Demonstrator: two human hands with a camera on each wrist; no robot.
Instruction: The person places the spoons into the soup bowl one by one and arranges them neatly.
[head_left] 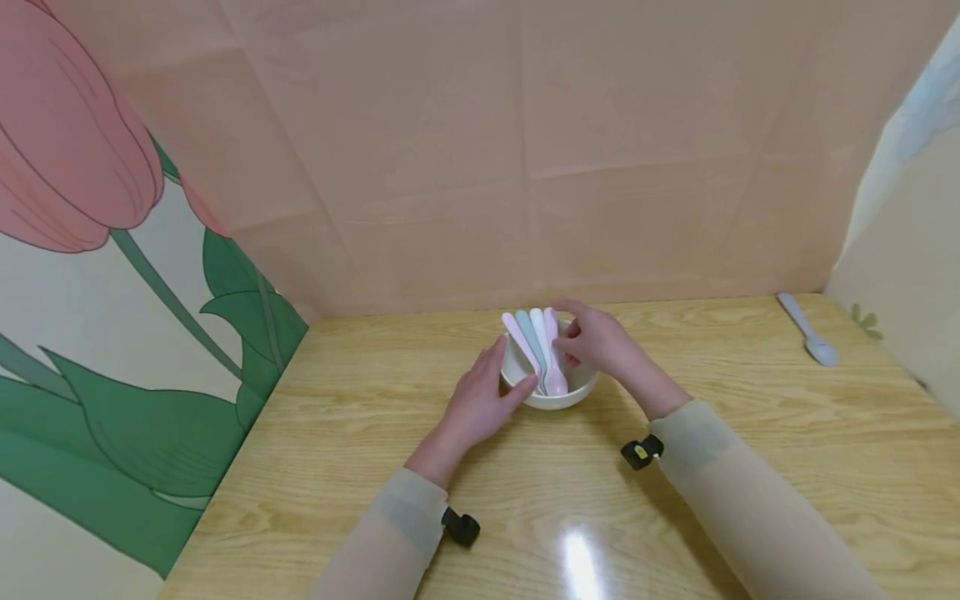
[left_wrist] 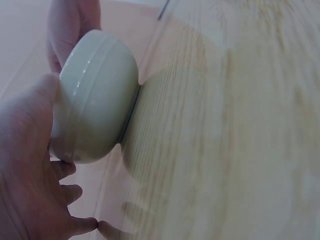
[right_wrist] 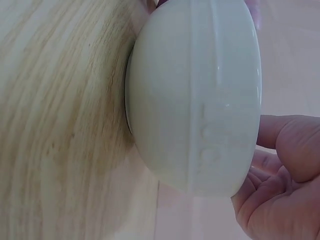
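A white bowl [head_left: 551, 402] stands on the wooden table in the head view. Inside lean a pale pink spoon [head_left: 521, 340], a teal spoon [head_left: 529, 335], a white spoon [head_left: 539, 332] and a lilac-pink spoon [head_left: 556, 379], handles pointing up and away. My left hand [head_left: 480, 400] holds the bowl's left side, thumb at the near rim and fingers around the outside. At the right rim is my right hand [head_left: 600, 340], its thumb and index finger spread apart beside the lilac-pink spoon's handle. The right wrist view shows its fingertips partly hidden behind the bowl [right_wrist: 200, 100].
A grey-lavender spoon [head_left: 806, 329] lies on the table [head_left: 375, 375] at the far right. A pinkish cloth [head_left: 465, 167] hangs along the back edge. Tulip-patterned panels [head_left: 187, 400] flank the left side. Small black cameras [head_left: 461, 527] sit on both wrists.
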